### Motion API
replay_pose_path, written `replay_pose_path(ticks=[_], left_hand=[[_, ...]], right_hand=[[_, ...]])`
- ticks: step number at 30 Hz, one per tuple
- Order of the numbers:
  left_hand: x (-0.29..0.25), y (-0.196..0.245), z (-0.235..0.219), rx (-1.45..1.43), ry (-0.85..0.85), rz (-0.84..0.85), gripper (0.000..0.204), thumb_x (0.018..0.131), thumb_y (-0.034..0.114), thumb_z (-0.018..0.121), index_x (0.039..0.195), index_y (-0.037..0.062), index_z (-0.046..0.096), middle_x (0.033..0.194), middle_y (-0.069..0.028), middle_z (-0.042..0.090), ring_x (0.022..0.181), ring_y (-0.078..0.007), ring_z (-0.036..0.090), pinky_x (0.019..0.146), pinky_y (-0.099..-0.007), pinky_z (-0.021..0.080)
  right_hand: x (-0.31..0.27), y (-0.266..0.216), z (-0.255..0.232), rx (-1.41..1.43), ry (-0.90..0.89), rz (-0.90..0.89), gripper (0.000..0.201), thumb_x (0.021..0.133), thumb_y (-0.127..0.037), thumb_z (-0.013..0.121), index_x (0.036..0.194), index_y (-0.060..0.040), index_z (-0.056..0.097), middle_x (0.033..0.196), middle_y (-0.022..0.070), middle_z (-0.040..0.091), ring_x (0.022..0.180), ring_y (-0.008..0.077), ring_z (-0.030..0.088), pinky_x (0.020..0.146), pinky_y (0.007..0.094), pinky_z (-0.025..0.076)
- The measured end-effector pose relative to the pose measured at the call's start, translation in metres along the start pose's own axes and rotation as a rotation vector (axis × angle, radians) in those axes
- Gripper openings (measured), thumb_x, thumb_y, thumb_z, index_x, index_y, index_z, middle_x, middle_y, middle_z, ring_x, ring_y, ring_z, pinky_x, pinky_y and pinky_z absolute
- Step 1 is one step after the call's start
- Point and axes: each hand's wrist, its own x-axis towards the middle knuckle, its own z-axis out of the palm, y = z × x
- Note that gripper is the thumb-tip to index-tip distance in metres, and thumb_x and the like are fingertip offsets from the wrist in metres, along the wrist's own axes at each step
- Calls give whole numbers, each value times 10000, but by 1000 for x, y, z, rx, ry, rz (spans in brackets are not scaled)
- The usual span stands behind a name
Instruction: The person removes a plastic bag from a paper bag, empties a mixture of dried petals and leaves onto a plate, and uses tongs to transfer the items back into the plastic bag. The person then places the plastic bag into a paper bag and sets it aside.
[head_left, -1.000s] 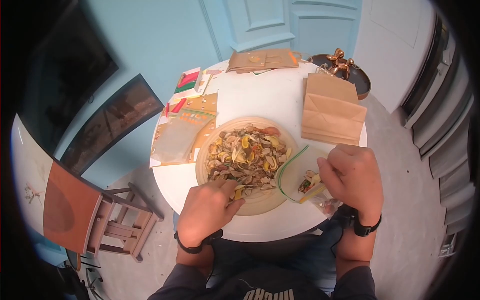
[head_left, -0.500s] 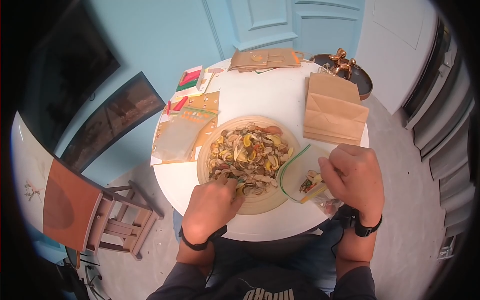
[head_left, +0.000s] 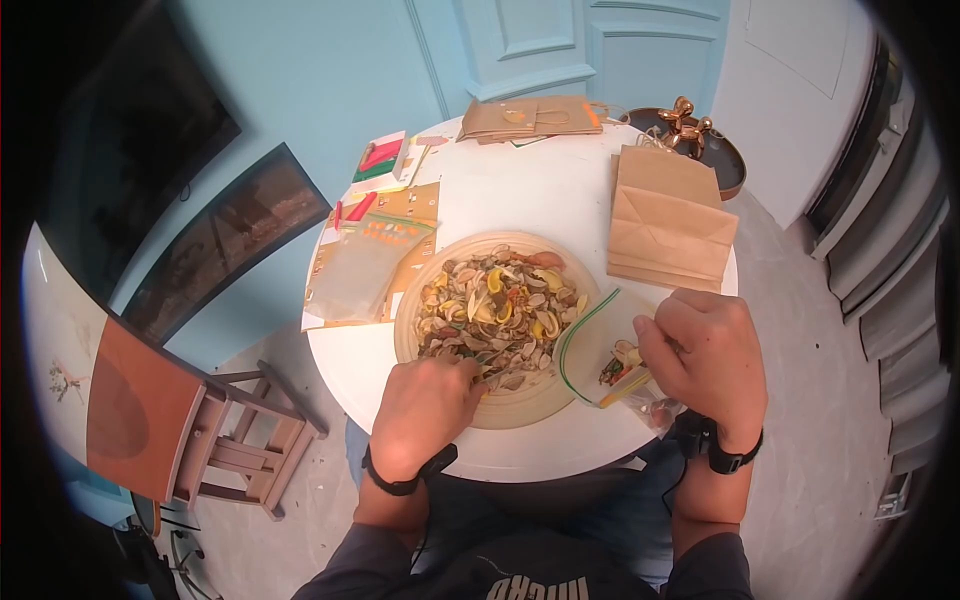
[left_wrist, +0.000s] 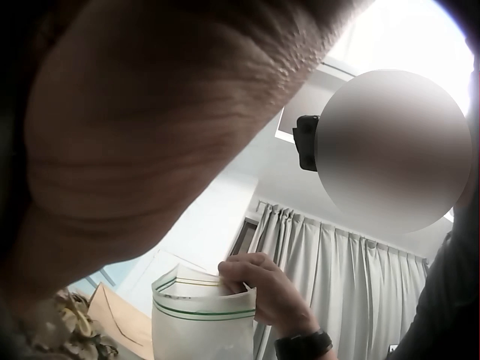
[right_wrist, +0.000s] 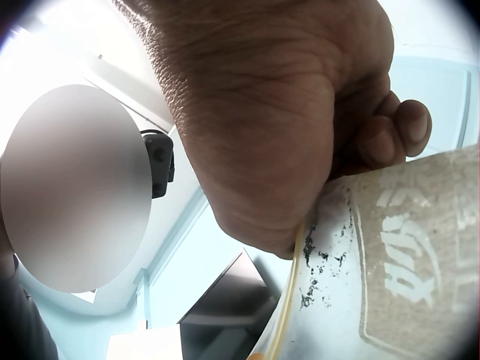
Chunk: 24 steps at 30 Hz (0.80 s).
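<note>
A round woven tray (head_left: pixel 540 405) holds a heap of dried pieces (head_left: pixel 505 300), brown and pale with some yellow curls. At the heap's near left edge is the left hand (head_left: pixel 425 405), its fingertips down among the pieces; whether they pinch any is hidden. To the right, the right hand (head_left: pixel 710 360) grips the rim of a clear zip bag (head_left: pixel 595 340) with a green seal line, mouth facing the tray. Some mixed pieces (head_left: pixel 620 362) lie inside the bag. In the left wrist view the bag (left_wrist: pixel 202 330) hangs upright from the right hand (left_wrist: pixel 274 292).
A brown paper bag (head_left: pixel 668 220) stands at the right, with flat paper bags (head_left: pixel 530 118) at the back. Empty zip bags (head_left: pixel 360 265) lie on a board at the left. A dark round tray (head_left: pixel 725 165) carries a shiny balloon-dog figure (head_left: pixel 683 128). A wooden stool (head_left: pixel 250 440) stands left.
The left hand has shifted slightly right and its fingers have gone deeper into the near edge of the heap. The right hand and the bag look almost unmoved.
</note>
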Motion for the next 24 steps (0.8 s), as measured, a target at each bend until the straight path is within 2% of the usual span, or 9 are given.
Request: replay_pose_path(ticks=[5, 8, 14, 20, 24], left_hand=[[-1, -1, -1, -17, 18, 18, 196, 949, 249, 861, 960, 60, 809, 855, -153, 790, 807, -393, 775, 722, -497, 609], [-1, -2, -4, 3, 10, 42, 184, 1006, 247, 799, 960, 71, 828, 827, -148, 787, 792, -365, 789, 711, -487, 621], [-4, -7, -6, -46, 30, 19, 163, 995, 232, 804, 962, 73, 822, 822, -151, 781, 789, -376, 781, 704, -489, 610], [-10, -13, -25, -147, 144, -7, 138, 952, 198, 855, 1005, 73, 831, 835, -144, 782, 784, -391, 768, 706, -481, 603], [-12, -2, -37, -239, 258, -77, 176, 933, 171, 889, 1033, 36, 836, 843, -163, 782, 779, -391, 769, 712, -466, 600]], right_hand=[[0, -1, 0, -3, 1, -4, 331, 944, -136, 817, 687, -27, 638, 667, 135, 632, 603, 370, 651, 581, 470, 514], [0, -1, 1, -5, -3, -1, 331, 945, -139, 817, 688, -28, 641, 668, 136, 633, 606, 370, 652, 584, 471, 515], [1, -1, 2, -13, -1, -7, 329, 945, -141, 818, 690, -33, 640, 671, 136, 634, 614, 369, 657, 586, 477, 513], [1, 0, 7, 20, 0, -48, 320, 947, -153, 816, 706, -39, 639, 680, 126, 636, 619, 369, 654, 587, 482, 514], [1, -1, 11, 19, -17, -67, 320, 953, -173, 809, 713, -40, 644, 683, 120, 643, 621, 367, 654, 589, 480, 520]])
